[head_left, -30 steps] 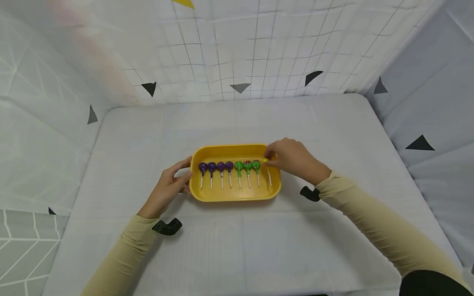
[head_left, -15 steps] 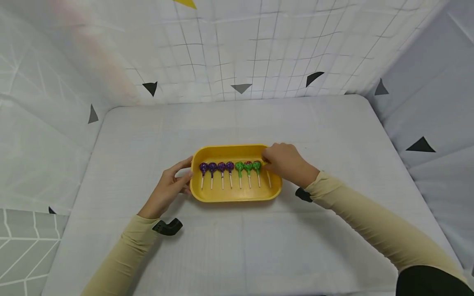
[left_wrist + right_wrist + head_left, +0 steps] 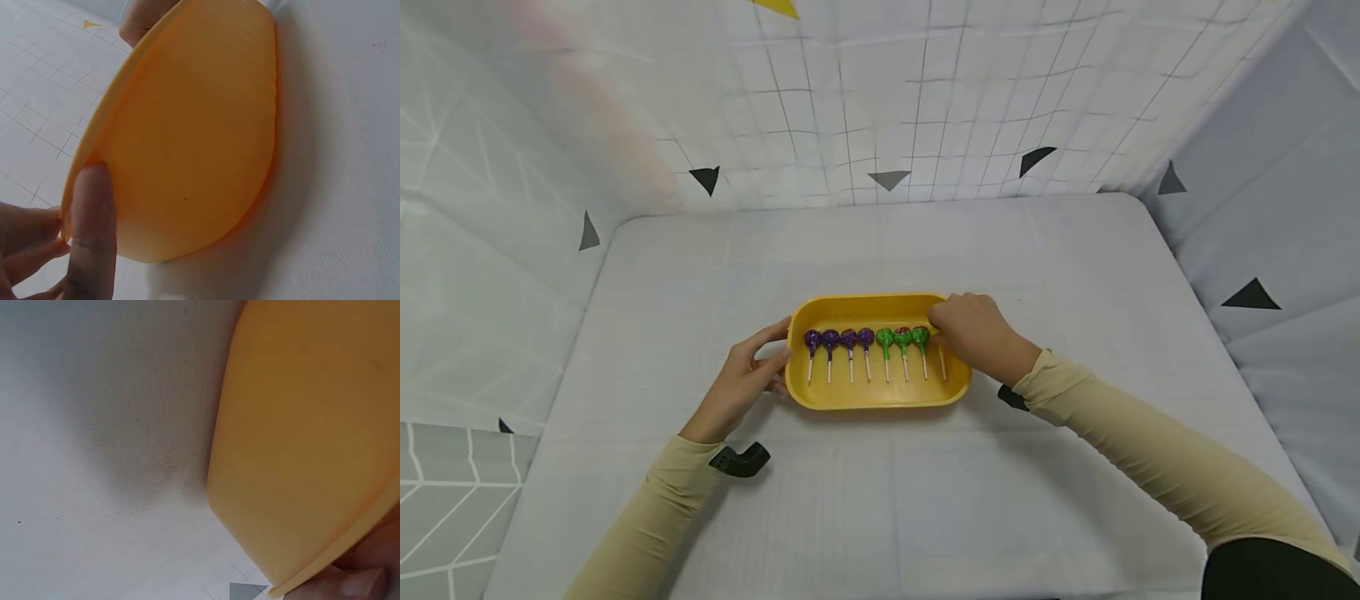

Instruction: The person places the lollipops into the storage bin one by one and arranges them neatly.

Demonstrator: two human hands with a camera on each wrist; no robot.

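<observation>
A yellow tray holds a row of lollipops with their sticks toward the person. Several purple lollipops lie on the left side, followed by three green ones. My left hand grips the tray's left rim; the left wrist view shows the thumb against the outer wall. Over the tray's right end, my right hand pinches the last lollipop, whose white stick shows while its yellow head is mostly hidden under the fingers. Only some fingertips appear behind the rim in the right wrist view.
A white cloth covers the table. Pale sheets hang at the back and both sides, with a grid-patterned one behind. Dark wrist-worn devices sit under both forearms.
My right hand has shifted slightly left and toward the person, and the last lollipop has moved a little closer to the green ones. The left hand and tray stay put.
</observation>
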